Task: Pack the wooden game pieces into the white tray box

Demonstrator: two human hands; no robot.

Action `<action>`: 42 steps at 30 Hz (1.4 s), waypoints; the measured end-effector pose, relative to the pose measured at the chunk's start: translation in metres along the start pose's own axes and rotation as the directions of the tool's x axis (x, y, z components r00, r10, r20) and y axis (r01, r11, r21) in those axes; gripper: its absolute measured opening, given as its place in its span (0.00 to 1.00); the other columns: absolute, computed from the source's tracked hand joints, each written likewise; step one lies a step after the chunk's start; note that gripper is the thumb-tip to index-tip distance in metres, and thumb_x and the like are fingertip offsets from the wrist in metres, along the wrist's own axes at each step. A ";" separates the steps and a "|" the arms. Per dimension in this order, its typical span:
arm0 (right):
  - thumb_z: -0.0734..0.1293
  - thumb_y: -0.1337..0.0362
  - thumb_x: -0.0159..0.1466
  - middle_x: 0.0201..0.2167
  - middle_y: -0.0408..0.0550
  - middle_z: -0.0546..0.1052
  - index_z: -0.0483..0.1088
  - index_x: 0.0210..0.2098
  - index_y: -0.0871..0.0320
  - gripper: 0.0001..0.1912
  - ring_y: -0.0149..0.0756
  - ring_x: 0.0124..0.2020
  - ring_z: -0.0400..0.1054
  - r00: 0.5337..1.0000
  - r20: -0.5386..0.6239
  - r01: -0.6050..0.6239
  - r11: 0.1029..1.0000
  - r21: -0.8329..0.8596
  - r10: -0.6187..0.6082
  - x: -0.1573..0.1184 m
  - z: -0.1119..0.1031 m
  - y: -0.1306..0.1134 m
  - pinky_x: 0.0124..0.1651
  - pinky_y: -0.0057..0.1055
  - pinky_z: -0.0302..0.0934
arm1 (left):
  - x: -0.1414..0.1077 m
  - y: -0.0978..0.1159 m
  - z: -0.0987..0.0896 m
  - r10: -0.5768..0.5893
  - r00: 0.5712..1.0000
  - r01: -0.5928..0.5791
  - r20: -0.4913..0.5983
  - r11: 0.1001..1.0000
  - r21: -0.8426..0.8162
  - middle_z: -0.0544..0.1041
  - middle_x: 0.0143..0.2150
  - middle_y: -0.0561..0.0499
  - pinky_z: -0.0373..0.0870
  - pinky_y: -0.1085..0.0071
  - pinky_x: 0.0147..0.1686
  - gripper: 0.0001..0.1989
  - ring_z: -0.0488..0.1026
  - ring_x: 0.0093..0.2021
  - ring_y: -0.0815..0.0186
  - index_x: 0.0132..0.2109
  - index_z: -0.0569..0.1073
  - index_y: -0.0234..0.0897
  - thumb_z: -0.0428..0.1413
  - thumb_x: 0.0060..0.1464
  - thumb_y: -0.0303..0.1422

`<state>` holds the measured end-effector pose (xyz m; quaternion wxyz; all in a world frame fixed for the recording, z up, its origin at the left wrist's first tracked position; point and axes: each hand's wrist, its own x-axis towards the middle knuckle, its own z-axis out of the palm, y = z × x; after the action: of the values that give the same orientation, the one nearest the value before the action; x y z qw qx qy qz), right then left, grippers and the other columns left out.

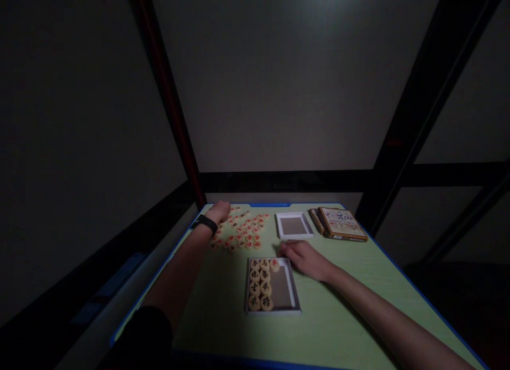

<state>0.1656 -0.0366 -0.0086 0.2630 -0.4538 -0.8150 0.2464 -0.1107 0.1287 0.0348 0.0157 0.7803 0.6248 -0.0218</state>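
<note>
At the far left of the green table, my left hand [220,211] is curled over the edge of a spread of Chinese chess pieces [249,237]. Its fingertips are turned away, so what lies in them is hidden. Closed fingers also mark my right hand [306,258], just beyond the upper right corner of a shallow box [295,290]; any thing inside the grip does not show. Black-lettered pieces [260,289] fill two columns at the box's left side, and one red-lettered piece [274,265] sits at the top of a third column.
Behind my right hand lies another shallow tray [295,236] with a white rim and brown bottom. Printed box lids [342,224] are stacked at the far right. The green table [334,322] has a blue edge, and a wall rises behind it.
</note>
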 end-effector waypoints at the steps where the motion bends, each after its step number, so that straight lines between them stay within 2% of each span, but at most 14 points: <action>1: 0.47 0.48 0.71 0.29 0.53 0.76 0.72 0.29 0.60 0.32 0.38 0.32 0.70 1.000 -0.001 0.003 1.000 -0.006 -0.003 0.000 0.000 0.000 0.40 0.33 0.62 | 0.000 0.000 0.000 -0.012 1.000 0.012 0.008 1.000 0.009 0.81 0.43 0.33 0.72 0.68 0.46 0.14 0.78 0.47 0.53 0.43 0.80 0.30 0.58 0.48 0.20; 8: 0.47 0.49 0.71 0.29 0.53 0.76 0.72 0.28 0.59 0.32 0.39 0.32 0.70 1.000 0.007 0.015 0.999 -0.031 -0.015 0.001 0.001 0.001 0.41 0.33 0.62 | -0.009 0.006 -0.004 -0.094 0.996 0.094 -0.009 0.994 0.048 0.79 0.48 0.33 0.71 0.70 0.46 0.15 0.77 0.50 0.55 0.48 0.78 0.30 0.55 0.53 0.22; 13: 0.47 0.50 0.71 0.30 0.54 0.76 0.71 0.28 0.59 0.31 0.40 0.33 0.71 1.000 0.006 0.025 0.999 -0.033 -0.025 0.001 0.002 0.001 0.42 0.34 0.62 | -0.013 0.009 -0.007 -0.073 0.997 0.074 -0.026 0.996 0.041 0.78 0.50 0.32 0.71 0.69 0.48 0.13 0.76 0.52 0.53 0.47 0.78 0.31 0.55 0.56 0.28; 16: 0.47 0.50 0.71 0.29 0.53 0.75 0.71 0.28 0.58 0.30 0.39 0.33 0.70 1.000 -0.007 0.023 0.999 -0.037 -0.023 0.001 0.003 0.000 0.41 0.34 0.61 | -0.015 0.013 -0.006 -0.056 0.998 0.056 -0.010 0.998 0.031 0.79 0.48 0.35 0.72 0.69 0.46 0.13 0.77 0.50 0.54 0.47 0.78 0.33 0.56 0.55 0.29; 24: 0.48 0.51 0.72 0.29 0.51 0.75 0.70 0.27 0.58 0.30 0.37 0.32 0.70 0.999 -0.019 0.030 0.998 -0.046 -0.031 0.001 0.003 0.001 0.41 0.33 0.62 | -0.015 0.022 -0.007 -0.039 0.999 0.039 0.005 0.999 0.001 0.81 0.44 0.41 0.71 0.73 0.44 0.18 0.78 0.46 0.58 0.45 0.79 0.36 0.58 0.46 0.21; 31: 0.48 0.50 0.72 0.29 0.52 0.77 0.73 0.29 0.59 0.30 0.38 0.32 0.71 1.000 -0.021 0.020 1.000 -0.017 -0.021 0.000 0.002 -0.002 0.41 0.34 0.63 | -0.018 0.028 -0.008 -0.054 0.995 0.049 -0.082 0.997 -0.060 0.81 0.43 0.36 0.71 0.70 0.45 0.13 0.78 0.47 0.54 0.43 0.80 0.32 0.57 0.49 0.23; 34: 0.49 0.51 0.72 0.30 0.53 0.77 0.74 0.31 0.60 0.30 0.39 0.33 0.72 0.996 -0.092 -0.012 1.000 -0.024 0.010 -0.001 -0.001 -0.003 0.41 0.34 0.63 | -0.024 0.037 -0.016 -0.041 0.985 0.021 -0.165 0.993 -0.118 0.81 0.45 0.36 0.70 0.69 0.48 0.12 0.76 0.50 0.53 0.44 0.80 0.31 0.55 0.53 0.25; 37: 0.52 0.53 0.72 0.33 0.53 0.78 0.74 0.36 0.59 0.25 0.41 0.36 0.72 0.961 -0.277 -0.003 0.996 -0.090 -0.022 -0.001 -0.005 0.000 0.44 0.36 0.64 | -0.034 0.060 -0.020 0.005 0.969 -0.059 -0.248 0.976 -0.209 0.80 0.48 0.41 0.70 0.70 0.49 0.16 0.76 0.50 0.58 0.51 0.77 0.34 0.55 0.57 0.30; 38: 0.54 0.54 0.71 0.36 0.54 0.78 0.74 0.40 0.59 0.21 0.41 0.38 0.72 0.939 -0.340 0.014 0.995 -0.100 -0.048 -0.001 -0.005 0.001 0.45 0.37 0.65 | -0.039 0.070 -0.019 0.029 0.963 -0.105 -0.269 0.957 -0.270 0.81 0.47 0.44 0.71 0.72 0.46 0.17 0.77 0.47 0.61 0.54 0.75 0.36 0.55 0.58 0.32; 39: 0.56 0.55 0.71 0.40 0.55 0.78 0.73 0.45 0.59 0.19 0.41 0.39 0.72 0.917 -0.392 0.040 0.994 -0.098 -0.076 -0.001 -0.005 0.002 0.46 0.37 0.66 | -0.045 0.081 -0.017 0.040 0.957 -0.174 -0.289 0.873 -0.456 0.81 0.44 0.44 0.73 0.73 0.42 0.18 0.78 0.42 0.62 0.54 0.75 0.34 0.56 0.57 0.33; 40: 0.57 0.56 0.70 0.44 0.56 0.77 0.70 0.50 0.59 0.18 0.40 0.39 0.72 0.896 -0.432 0.072 0.994 -0.087 -0.103 -0.001 -0.004 0.004 0.46 0.37 0.67 | -0.051 0.092 -0.013 0.054 0.956 -0.228 -0.288 0.755 -0.615 0.82 0.41 0.45 0.74 0.72 0.38 0.17 0.79 0.39 0.63 0.52 0.76 0.34 0.58 0.55 0.33; 42: 0.60 0.58 0.69 0.50 0.57 0.75 0.65 0.58 0.59 0.20 0.39 0.40 0.73 0.862 -0.481 0.143 0.987 -0.067 -0.158 -0.001 -0.002 0.006 0.47 0.38 0.68 | -0.064 0.113 -0.002 0.094 0.947 -0.310 -0.308 0.526 -0.792 0.82 0.39 0.45 0.74 0.73 0.37 0.15 0.78 0.38 0.64 0.47 0.78 0.33 0.61 0.51 0.31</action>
<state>0.1711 -0.0343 -0.0111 0.4704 -0.4398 -0.7595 0.0918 -0.0149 0.0415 0.0396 0.3138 0.7436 0.4622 0.3673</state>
